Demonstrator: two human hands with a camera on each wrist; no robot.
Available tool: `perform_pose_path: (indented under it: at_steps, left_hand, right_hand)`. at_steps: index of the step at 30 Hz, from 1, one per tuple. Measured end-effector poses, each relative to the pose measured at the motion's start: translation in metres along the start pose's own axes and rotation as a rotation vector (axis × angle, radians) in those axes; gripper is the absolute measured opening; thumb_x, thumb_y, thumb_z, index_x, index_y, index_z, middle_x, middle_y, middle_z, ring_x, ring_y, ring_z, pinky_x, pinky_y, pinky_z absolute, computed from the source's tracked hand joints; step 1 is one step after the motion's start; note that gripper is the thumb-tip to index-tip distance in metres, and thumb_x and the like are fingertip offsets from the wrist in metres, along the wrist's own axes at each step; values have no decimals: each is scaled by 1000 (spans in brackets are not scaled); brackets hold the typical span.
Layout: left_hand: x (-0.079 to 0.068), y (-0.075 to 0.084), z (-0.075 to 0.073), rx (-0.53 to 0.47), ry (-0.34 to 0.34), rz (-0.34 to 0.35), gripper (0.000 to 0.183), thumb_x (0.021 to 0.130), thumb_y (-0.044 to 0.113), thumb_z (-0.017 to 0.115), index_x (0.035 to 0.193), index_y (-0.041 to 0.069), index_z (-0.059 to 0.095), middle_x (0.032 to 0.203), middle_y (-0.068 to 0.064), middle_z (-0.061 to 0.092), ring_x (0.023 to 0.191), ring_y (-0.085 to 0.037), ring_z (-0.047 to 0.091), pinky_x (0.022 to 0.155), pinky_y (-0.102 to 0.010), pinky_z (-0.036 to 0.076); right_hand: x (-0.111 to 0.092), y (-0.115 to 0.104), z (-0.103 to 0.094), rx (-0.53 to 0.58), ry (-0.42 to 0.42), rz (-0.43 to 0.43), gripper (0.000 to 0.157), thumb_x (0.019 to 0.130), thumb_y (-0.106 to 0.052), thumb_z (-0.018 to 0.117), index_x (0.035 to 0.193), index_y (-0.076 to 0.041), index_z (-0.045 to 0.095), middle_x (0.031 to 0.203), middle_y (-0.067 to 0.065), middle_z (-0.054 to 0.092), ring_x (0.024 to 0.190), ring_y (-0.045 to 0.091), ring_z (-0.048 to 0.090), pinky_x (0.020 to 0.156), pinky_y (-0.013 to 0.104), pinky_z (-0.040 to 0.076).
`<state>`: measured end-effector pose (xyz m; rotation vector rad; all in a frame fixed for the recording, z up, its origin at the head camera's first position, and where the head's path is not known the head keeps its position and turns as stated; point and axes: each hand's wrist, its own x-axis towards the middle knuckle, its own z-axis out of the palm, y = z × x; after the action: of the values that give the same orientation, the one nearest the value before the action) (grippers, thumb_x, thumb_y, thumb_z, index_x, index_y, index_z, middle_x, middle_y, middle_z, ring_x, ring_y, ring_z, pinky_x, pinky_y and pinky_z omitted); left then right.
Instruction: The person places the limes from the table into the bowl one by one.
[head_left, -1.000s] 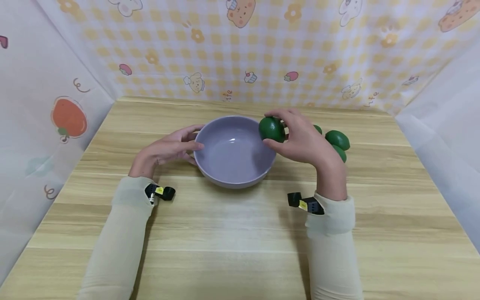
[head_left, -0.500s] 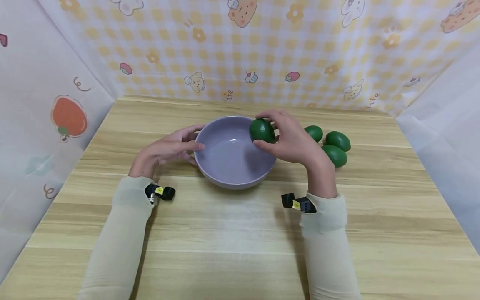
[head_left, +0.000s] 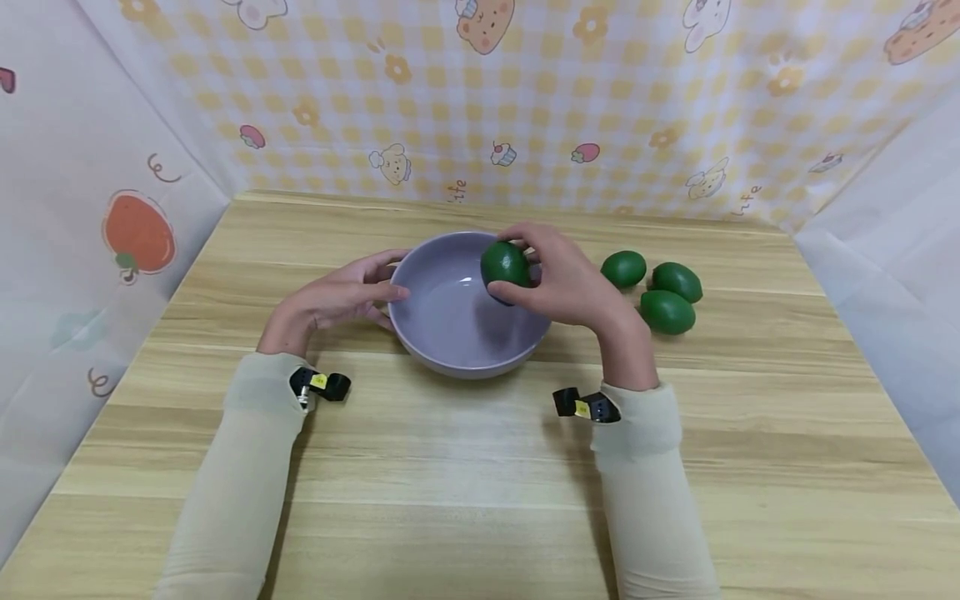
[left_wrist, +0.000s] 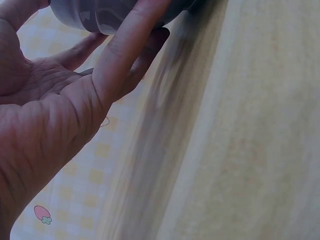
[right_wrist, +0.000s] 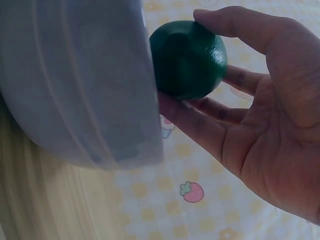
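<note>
In the head view a round lavender bowl (head_left: 465, 329) sits on the table. My left hand (head_left: 337, 293) holds its left side, thumb over the rim and fingers around the outer wall; the left wrist view shows those fingers against the bowl's side (left_wrist: 80, 15). My right hand (head_left: 562, 279) pinches a glossy dark green lime (head_left: 504, 263) between thumb and fingers, over the right part of the bowl. From the right wrist the lime (right_wrist: 187, 60) shows just past the bowl's rim, partly hidden by the wall.
Three more limes lie grouped to the right of the right hand: one at the back left (head_left: 624, 269), one at the back right (head_left: 677, 282) and one in front (head_left: 667, 312). A checked, printed cloth (head_left: 525, 100) hangs behind the wooden table (head_left: 465, 500).
My right hand has moved left with the lime, from the bowl's right rim to farther over its inside. The three limes behind it have come into full sight. The left hand and bowl have stayed put.
</note>
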<state>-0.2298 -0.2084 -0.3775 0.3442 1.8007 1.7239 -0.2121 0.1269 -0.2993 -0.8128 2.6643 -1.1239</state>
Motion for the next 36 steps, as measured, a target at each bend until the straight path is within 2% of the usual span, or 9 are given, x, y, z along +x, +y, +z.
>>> perform_pose_path:
  at_steps: [8,14,19,26,36]
  left_hand:
    - [-1,-2,0,4,1,0,76,103,7,59,169,14,22,166,-21,35,125,-30,65,91,-50,67]
    - [0,-2,0,13,3,2,74,104,7,57,169,14,22,165,-23,36,123,-29,66,89,-50,68]
    - [0,-1,1,12,0,4,73,104,7,56,169,14,22,164,-23,37,122,-29,67,89,-50,68]
    - [0,-1,1,10,5,0,74,104,7,57,169,14,22,164,-22,36,123,-29,66,88,-49,68]
    - [0,0,0,11,7,-4,74,104,8,57,169,15,23,164,-22,36,124,-29,65,88,-49,68]
  right_hand:
    - [7,0,13,16,-48,-11,62,93,-26,82,146,-10,55,139,13,62,125,32,62,104,52,60]
    - [10,-1,20,10,-70,-32,62,93,-25,82,147,-9,55,146,13,59,129,31,60,105,49,60]
    - [12,-2,25,-28,-77,-56,62,94,-25,80,148,-9,55,149,13,55,129,30,57,104,48,59]
    - [14,-5,28,-76,-97,-60,61,95,-23,78,149,-10,54,143,17,55,121,29,59,104,46,59]
    - [15,-8,36,-118,-137,-62,63,94,-19,77,152,-11,54,146,17,52,124,29,56,106,48,57]
